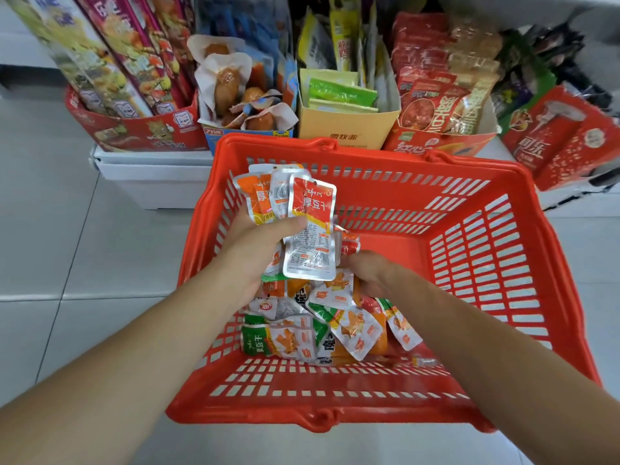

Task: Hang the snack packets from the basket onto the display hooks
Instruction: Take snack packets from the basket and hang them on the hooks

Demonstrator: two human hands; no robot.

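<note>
Head view, packets (310, 213) pinched in left fingers (292, 224)

Red display box (141, 132) of long packets, yellow carton (345, 129), white plinth (151, 176), grey floor tiles (67, 229)

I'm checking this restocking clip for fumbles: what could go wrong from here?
1. The left hand pinches a fanned bunch of packets by one end. The front packet hangs lowest and could slip back into the red basket.
2. The right hand reaches into the loose pile, where overlapping packets may come up several at once and spill.
</note>
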